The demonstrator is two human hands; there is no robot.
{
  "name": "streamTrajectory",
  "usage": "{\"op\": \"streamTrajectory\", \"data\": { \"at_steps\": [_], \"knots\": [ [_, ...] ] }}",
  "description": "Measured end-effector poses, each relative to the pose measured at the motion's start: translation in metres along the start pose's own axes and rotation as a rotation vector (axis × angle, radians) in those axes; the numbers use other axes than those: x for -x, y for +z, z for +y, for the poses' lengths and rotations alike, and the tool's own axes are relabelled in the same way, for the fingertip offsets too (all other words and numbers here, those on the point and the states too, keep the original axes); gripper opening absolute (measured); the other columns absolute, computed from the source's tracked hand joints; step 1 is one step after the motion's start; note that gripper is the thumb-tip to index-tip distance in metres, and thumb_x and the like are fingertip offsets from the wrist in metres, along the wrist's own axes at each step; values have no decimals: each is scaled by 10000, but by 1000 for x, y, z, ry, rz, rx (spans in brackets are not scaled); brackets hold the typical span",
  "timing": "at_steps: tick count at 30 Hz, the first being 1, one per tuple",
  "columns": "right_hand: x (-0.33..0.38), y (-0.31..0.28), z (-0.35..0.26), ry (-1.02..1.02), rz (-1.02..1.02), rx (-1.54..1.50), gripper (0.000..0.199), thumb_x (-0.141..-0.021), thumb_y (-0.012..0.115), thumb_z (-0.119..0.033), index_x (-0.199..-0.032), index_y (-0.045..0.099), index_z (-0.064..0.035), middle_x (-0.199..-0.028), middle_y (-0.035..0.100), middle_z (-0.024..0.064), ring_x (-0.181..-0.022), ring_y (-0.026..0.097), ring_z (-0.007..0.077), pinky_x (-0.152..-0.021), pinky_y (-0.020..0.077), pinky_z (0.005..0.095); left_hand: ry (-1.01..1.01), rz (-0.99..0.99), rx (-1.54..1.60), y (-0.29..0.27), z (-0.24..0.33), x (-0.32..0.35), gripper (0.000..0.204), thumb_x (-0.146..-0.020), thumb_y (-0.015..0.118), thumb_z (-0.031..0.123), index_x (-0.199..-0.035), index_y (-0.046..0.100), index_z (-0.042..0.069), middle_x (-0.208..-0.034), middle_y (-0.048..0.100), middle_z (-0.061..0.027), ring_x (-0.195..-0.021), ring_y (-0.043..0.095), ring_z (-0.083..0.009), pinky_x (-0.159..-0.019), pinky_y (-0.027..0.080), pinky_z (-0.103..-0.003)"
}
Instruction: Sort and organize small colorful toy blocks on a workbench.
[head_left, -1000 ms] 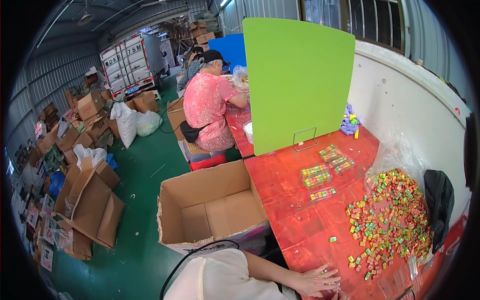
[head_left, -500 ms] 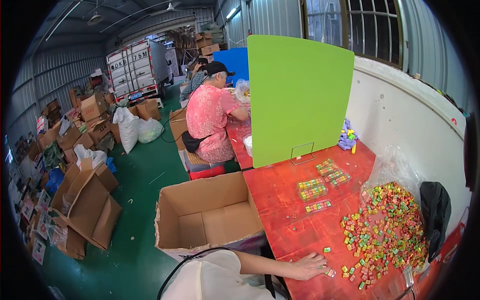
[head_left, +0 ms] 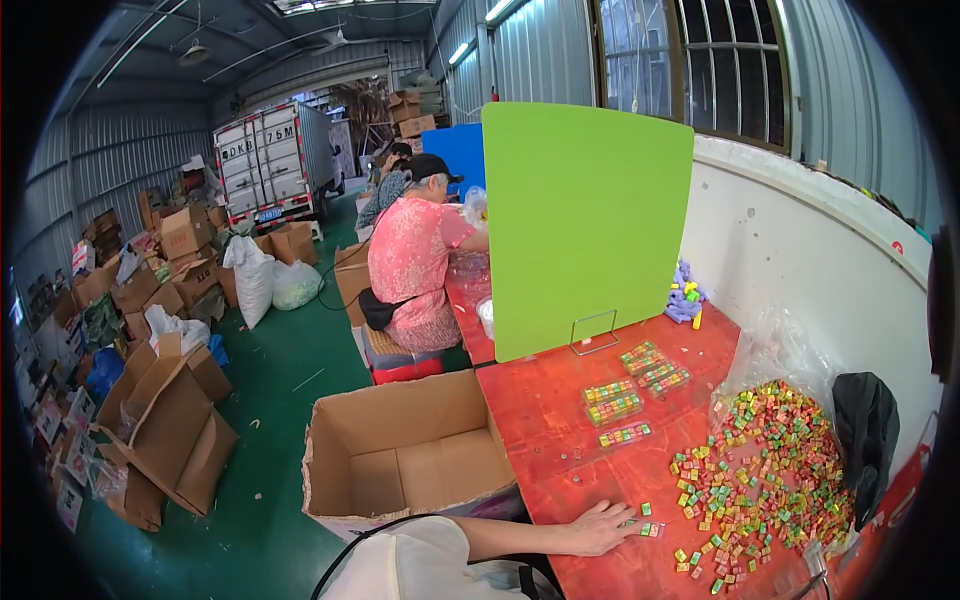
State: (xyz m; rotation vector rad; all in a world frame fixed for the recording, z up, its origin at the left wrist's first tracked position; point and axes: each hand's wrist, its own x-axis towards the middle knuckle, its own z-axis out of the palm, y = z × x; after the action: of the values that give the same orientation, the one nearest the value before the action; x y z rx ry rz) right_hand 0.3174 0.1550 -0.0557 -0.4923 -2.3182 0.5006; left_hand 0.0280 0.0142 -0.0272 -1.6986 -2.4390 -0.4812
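My left hand (head_left: 600, 528) rests low over the red-covered table (head_left: 545, 470), palm down. Its fingertips close on the edge of a small clear tray (head_left: 652, 530) with a few coloured blocks in it; the fingers partly hide the tray. A single green-yellow block (head_left: 646, 509) lies just beyond the fingertips. To the right spreads a big pile of small red, yellow and green blocks (head_left: 780, 440), beside a clear plastic bag (head_left: 770, 350). Farther back sit clear trays filled with rows of such blocks (head_left: 612, 402), with one single row (head_left: 625, 433) nearer. My right hand is out of view.
A green divider panel (head_left: 590, 230) stands on a wire foot across the table. An open cardboard box (head_left: 400, 450) adjoins the table's left edge. A black bag (head_left: 866, 430) lies by the white wall. Beyond the panel a person in pink (head_left: 412, 255) sits working.
The view has tilted up slightly, so the table sits lower. My left hand has shifted a little, and the tray's blocks now lie closer to the loose block.
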Motion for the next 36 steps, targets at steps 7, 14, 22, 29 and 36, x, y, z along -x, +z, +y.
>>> {"op": "streamTrajectory", "data": {
  "at_steps": [7, 14, 22, 29, 36],
  "knots": [
    [12, 10, 8, 238, -44, -118, 204, -925, 686, -175, -1115, 718, -106, -920, 612, 114, -872, 592, 310, -777, 483, 436, 1, -28, 11, -4, -8, -18, 433, -927, 569, 160, -1356, 563, 105, -1159, 564, -96, -1060, 525, -251, -833, 422, -389],
    [8, 3, 0, 335, -97, -298, 238, -911, 698, -132, -1147, 701, -100, -974, 610, 125, -901, 593, 317, -810, 496, 439, -2, -71, -88, -1, 2, -55, 548, -901, 564, 146, -1444, 510, 93, -1086, 556, -110, -1019, 534, -268, -785, 445, -399],
    [-24, -34, -43, -81, -45, -38, 209, -931, 653, -92, -1136, 682, -63, -968, 615, 130, -927, 597, 309, -842, 459, 451, -21, -226, -74, 3, -3, -88, 620, -877, 578, 132, -1483, 463, 69, -1320, 522, -179, -1181, 514, -330, -877, 483, -455],
    [-28, -37, -45, 226, -146, -190, 239, -957, 647, -113, -1189, 664, -57, -1044, 608, 160, -909, 601, 316, -918, 449, 456, 29, -175, -30, 2, -22, -71, 645, -840, 581, 134, -1475, 472, 101, -1141, 522, -134, -1101, 506, -301, -829, 437, -452],
    [-34, -25, -45, 280, -60, -237, 150, -949, 672, -165, -1052, 714, -63, -925, 653, 186, -818, 614, 378, -789, 501, 496, -16, -116, -15, -16, -44, -41, 637, -835, 584, 132, -1464, 481, 115, -1108, 513, -136, -1052, 514, -304, -827, 444, -457]
  ]
}}
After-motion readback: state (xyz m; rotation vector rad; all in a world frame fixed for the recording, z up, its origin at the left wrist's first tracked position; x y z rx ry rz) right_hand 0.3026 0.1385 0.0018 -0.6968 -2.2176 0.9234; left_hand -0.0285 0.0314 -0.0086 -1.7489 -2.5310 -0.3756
